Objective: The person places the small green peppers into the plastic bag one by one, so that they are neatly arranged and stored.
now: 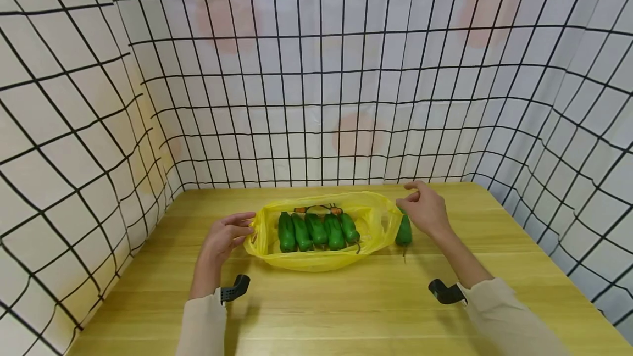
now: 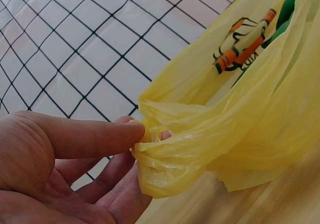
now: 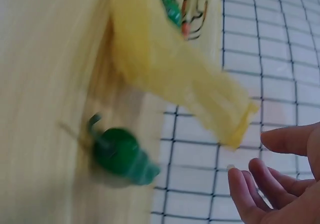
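Note:
A yellow plastic bag (image 1: 316, 261) lies spread on the table with its mouth open toward me. Several green peppers (image 1: 316, 229) sit side by side in it, with an orange and black print on the bag's inner wall behind them. My left hand (image 1: 225, 238) pinches the bunched left end of the bag between thumb and fingers. At the other end, my right hand (image 1: 427, 210) has its thumb and fingers apart, close to the bag's right tip (image 3: 240, 124) but not touching it in the right wrist view. One green pepper (image 1: 404, 233) lies outside the bag, below this hand.
The wooden table (image 1: 321, 312) extends in front of the bag and to both sides. White walls with a black grid (image 1: 306, 92) enclose its back, left and right. Black camera mounts (image 1: 236, 288) stick out from both wrists.

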A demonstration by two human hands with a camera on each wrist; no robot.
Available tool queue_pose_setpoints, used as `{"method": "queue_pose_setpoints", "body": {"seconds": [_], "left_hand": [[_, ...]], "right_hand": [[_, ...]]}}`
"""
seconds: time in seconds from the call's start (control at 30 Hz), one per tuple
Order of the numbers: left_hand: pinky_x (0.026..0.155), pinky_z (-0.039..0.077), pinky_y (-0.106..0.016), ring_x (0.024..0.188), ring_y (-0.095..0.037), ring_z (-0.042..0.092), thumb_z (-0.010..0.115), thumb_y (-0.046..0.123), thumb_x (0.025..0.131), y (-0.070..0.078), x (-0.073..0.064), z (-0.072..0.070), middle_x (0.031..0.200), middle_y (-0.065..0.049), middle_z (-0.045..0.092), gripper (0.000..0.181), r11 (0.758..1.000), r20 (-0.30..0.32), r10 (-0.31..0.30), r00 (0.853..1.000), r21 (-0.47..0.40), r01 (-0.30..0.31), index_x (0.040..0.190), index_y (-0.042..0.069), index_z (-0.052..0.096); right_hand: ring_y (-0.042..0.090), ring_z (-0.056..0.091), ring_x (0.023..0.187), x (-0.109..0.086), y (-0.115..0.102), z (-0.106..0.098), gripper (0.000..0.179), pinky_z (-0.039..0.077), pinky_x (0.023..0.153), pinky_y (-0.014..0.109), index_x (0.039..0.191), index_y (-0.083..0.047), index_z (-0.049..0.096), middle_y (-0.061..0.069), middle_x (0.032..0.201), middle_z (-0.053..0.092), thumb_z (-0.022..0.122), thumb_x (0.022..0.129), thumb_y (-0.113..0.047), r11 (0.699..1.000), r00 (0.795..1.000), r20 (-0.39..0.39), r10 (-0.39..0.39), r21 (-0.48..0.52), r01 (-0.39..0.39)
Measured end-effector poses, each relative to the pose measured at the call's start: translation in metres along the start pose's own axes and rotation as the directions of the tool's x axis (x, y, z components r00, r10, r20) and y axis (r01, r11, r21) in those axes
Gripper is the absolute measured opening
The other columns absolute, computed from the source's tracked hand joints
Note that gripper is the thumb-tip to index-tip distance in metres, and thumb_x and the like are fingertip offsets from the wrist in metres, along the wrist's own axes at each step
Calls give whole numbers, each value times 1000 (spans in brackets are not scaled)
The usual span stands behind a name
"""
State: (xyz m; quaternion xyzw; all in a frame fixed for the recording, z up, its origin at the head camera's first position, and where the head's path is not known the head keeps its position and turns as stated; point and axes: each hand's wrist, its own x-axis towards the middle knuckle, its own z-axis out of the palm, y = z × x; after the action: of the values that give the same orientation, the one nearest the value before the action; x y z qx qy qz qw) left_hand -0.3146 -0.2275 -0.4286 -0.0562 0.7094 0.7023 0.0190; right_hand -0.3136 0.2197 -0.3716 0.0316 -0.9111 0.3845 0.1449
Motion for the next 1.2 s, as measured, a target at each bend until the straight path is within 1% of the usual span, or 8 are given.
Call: {"method": "queue_pose_setpoints", "body": {"seconds": [0.13, 0.27, 0.43, 0.6, 0.73, 0.9, 1.07, 1.2], "left_hand": [[80, 58, -24, 93, -15, 62, 68, -4, 92, 0, -1, -1, 112, -6, 62, 47, 1000, -11, -6, 1000, -5, 6, 138, -3, 60], [81, 59, -25, 93, -15, 62, 69, -5, 91, -1, -1, -2, 111, -6, 62, 47, 1000, -8, -6, 1000, -14, 6, 138, -4, 60], [82, 59, -26, 95, -17, 60, 69, -4, 91, -1, -1, -1, 112, -7, 61, 47, 1000, -8, -8, 1000, -18, 8, 137, -4, 60], [80, 59, -25, 96, -17, 60, 68, -4, 92, -2, -2, -1, 114, -8, 60, 46, 1000, -22, -7, 1000, -7, 7, 137, -3, 60], [80, 59, -24, 96, -18, 59, 68, -4, 92, -2, -2, 0, 115, -9, 59, 46, 1000, -30, -4, 1000, 2, 4, 137, -3, 61], [82, 59, -26, 96, -18, 59, 67, -4, 92, -1, -2, 0, 115, -9, 59, 45, 1000, -33, 0, 999, 0, 0, 137, -3, 61], [84, 59, -27, 98, -18, 59, 68, -4, 91, 1, -2, 1, 117, -9, 61, 45, 1000, -39, -5, 999, -4, 5, 136, -2, 62], [83, 59, -26, 97, -17, 60, 69, -4, 91, 1, -1, 0, 116, -8, 62, 45, 1000, -37, -4, 999, -7, 4, 136, -3, 62]], "right_hand": [[38, 66, 95, 1, 18, 2, 49, 52, 70, 38, 139, 2, 54, 25, 112, 70, 63, 98, -23, 999, 999, -28, 40, 2, -40], [43, 64, 105, -1, 39, 9, 54, 54, 79, 46, 143, 2, 50, 27, 120, 68, 62, 99, -27, 995, 995, -12, 102, 13, -102], [45, 63, 112, -6, 60, 18, 60, 53, 90, 54, 147, 3, 46, 29, 128, 65, 64, 99, -28, 987, 988, 28, 154, 41, -155], [48, 58, 121, -8, 74, 27, 74, 51, 97, 56, 154, 2, 35, 30, 139, 57, 68, 97, -30, 977, 975, 96, 199, 51, -205], [49, 53, 127, -8, 80, 33, 81, 48, 102, 58, 156, 3, 30, 31, 143, 53, 70, 96, -33, 974, 967, 134, 216, 44, -223], [50, 52, 128, -7, 83, 38, 81, 47, 103, 59, 156, 6, 29, 33, 142, 53, 68, 96, -32, 978, 969, 150, 199, 30, -205], [50, 55, 125, -7, 81, 39, 75, 50, 101, 58, 153, 8, 33, 34, 139, 54, 66, 96, -28, 978, 966, 160, 204, 7, -208], [50, 57, 123, -7, 79, 38, 71, 50, 99, 58, 149, 8, 40, 33, 135, 57, 67, 94, -29, 975, 963, 148, 223, -11, -224]]}}
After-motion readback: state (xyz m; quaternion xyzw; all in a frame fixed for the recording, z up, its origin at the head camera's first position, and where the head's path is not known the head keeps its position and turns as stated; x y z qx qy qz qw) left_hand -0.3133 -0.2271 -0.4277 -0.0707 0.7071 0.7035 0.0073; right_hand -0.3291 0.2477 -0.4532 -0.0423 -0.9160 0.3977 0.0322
